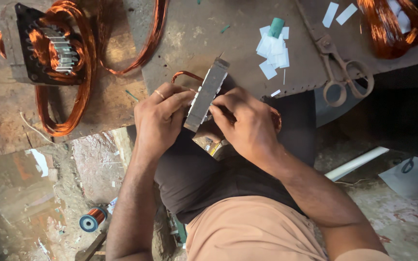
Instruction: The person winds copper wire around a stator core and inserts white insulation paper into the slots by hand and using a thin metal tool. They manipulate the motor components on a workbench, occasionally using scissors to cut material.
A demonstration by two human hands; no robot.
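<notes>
Both hands meet over the person's lap, just in front of the worktop (228, 43) edge. The left hand (158, 118) has its grip clamped on a flat grey metal block (206, 94), a stack of thin plates w/ slots, fingers curled on one side & thumb on the other. There is a ring on one finger. The right hand (245, 121) is pressed to the other side of the block, fingertips pinched tight at its edge; can't tell what tiny bit they pinch. The block is tilted, top end pointing at the worktop, low end near the dark cloth on the lap. A loop of copper wire (185, 75) pokes out behind the block. On the worktop lie small white paper strips (273, 53) in a heap, near the block, & rusty old scissors (339, 72) to the side of them. Further off sits a dark motor part (44, 46) wound w/ big copper coils (81, 72). Down on the floor stands a small spool of copper wire (92, 220), well apart from the hands.
</notes>
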